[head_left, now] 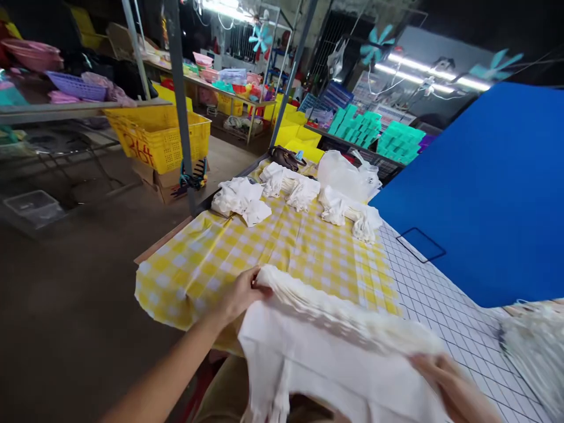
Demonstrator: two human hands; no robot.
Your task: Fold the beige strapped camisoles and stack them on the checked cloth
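Observation:
A thick stack of white cloth pieces (pixel 326 352) spans the space between my two hands, over the table's near edge and my lap. At its left end, my left hand (pixel 247 291) is closed on the upper corner, thumb over the layers. My right hand (pixel 445 376), smeared by motion, grips the right end. The stack's upper edge shows many layers, while its lower part hangs down. Further back lie bunched white cloth bundles: one on the left (pixel 241 198), one in the middle (pixel 293 185) and one on the right (pixel 350 212).
A yellow checked cloth (pixel 282 247) covers the table. Beside it on the right are a white grid-patterned surface (pixel 432 305), a big blue panel (pixel 484 194) and white strands (pixel 537 352). A metal post (pixel 178 88) rises at the left, near a yellow crate (pixel 163 138). A plastic bag (pixel 346 176) lies behind.

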